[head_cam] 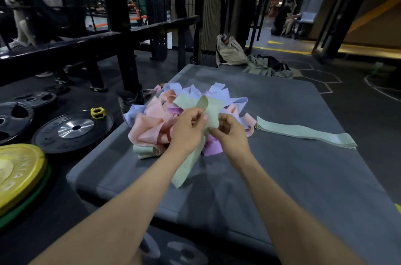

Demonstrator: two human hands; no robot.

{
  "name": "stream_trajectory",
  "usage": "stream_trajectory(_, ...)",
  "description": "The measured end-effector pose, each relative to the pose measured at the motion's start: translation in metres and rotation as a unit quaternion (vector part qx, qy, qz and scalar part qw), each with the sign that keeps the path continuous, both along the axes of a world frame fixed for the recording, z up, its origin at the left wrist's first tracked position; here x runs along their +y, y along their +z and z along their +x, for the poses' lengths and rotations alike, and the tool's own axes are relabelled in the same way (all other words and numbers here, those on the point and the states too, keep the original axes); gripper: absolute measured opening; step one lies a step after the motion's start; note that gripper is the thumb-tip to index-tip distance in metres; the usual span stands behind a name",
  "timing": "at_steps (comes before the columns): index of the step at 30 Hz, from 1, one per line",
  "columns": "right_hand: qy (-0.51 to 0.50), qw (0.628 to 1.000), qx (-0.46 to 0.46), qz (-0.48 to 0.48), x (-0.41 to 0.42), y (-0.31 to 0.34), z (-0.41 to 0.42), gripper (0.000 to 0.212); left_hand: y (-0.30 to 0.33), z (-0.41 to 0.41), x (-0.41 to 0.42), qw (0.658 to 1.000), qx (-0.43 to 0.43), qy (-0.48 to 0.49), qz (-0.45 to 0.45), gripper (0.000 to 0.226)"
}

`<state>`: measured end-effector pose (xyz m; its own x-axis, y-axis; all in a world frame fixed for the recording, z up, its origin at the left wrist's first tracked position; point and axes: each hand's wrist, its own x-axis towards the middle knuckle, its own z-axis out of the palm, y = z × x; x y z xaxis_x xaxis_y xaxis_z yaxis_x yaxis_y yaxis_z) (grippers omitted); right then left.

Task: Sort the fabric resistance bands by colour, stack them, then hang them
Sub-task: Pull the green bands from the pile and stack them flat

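Observation:
A jumbled pile of fabric bands (156, 121) in pink, lilac, purple and pale green lies on a grey mat (282, 178). Over the pile I hold one pale green band (211, 113) with both hands. My left hand (186, 130) pinches its upper part between thumb and fingers. My right hand (230, 132) grips its right edge. The band's lower end (188, 169) hangs down onto the mat. To the right, a flat stack of pale green bands (303, 132) lies stretched out on the mat.
Black weight plates (71, 132) and a yellow plate (17, 173) lie on the floor to the left, beside a black rack (125, 37). A beige bag (230, 51) and crumpled clothing (267, 67) sit beyond the mat. A person (284, 17) crouches far back right.

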<state>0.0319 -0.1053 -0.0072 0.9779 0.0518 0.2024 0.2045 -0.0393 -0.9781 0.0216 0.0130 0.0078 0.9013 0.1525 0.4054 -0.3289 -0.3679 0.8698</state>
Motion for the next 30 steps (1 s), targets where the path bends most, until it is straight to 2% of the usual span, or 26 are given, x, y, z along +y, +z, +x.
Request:
stream_trajectory(2,0.008,0.997,0.037,0.062,-0.01,0.001,-0.002,0.021,-0.003,-0.001,-0.008,0.999,0.014,-0.005,-0.032,0.012)
stream_trajectory(5,-0.046,0.993,0.062,0.086,-0.023,0.002,-0.003,0.01,-0.012,-0.004,-0.02,0.998,0.049,-0.006,-0.026,0.006)
stream_trajectory(7,-0.085,0.987,0.068,0.12,-0.03,0.005,-0.001,0.012,-0.016,-0.007,-0.029,0.997,0.072,0.006,0.006,0.021)
stream_trajectory(10,-0.128,0.974,0.066,0.176,-0.041,0.011,0.0,0.027,-0.011,-0.017,-0.04,0.991,-0.008,0.062,0.122,0.044)
stream_trajectory(12,-0.133,0.972,0.06,0.184,-0.042,0.012,-0.002,0.035,-0.009,-0.021,-0.046,0.965,-0.074,0.073,0.241,0.051)
stream_trajectory(13,-0.131,0.973,0.059,0.183,-0.041,0.012,-0.004,0.037,-0.01,-0.023,-0.049,0.953,-0.08,0.07,0.282,0.052)
stream_trajectory(15,-0.121,0.975,0.061,0.174,-0.037,0.012,-0.01,0.038,-0.01,-0.022,-0.051,0.947,-0.064,0.084,0.303,0.041)
stream_trajectory(18,-0.1,0.987,0.02,0.126,-0.04,0.011,-0.017,0.028,-0.01,-0.016,-0.047,0.969,-0.066,0.074,0.225,0.021)
stream_trajectory(20,-0.105,0.992,-0.031,0.055,-0.046,0.011,-0.019,0.021,-0.009,-0.014,-0.044,0.985,-0.056,0.018,0.163,0.015)
stream_trajectory(22,-0.112,0.991,-0.068,0.001,-0.053,0.01,-0.02,0.027,-0.006,-0.019,-0.042,0.992,-0.012,-0.049,0.115,0.014)
stream_trajectory(24,-0.082,0.995,-0.06,-0.004,-0.058,0.007,-0.018,0.033,-0.005,-0.023,-0.038,0.993,0.034,-0.095,0.059,0.01)
stream_trajectory(27,-0.02,0.999,-0.04,-0.032,-0.062,0.006,-0.018,0.021,0.0,-0.023,-0.031,0.989,0.05,-0.138,0.015,0.011)
stream_trajectory(30,0.047,0.998,-0.046,-0.015,-0.058,0.002,-0.017,0.033,0.006,-0.026,-0.03,0.976,0.086,-0.181,-0.086,0.014)
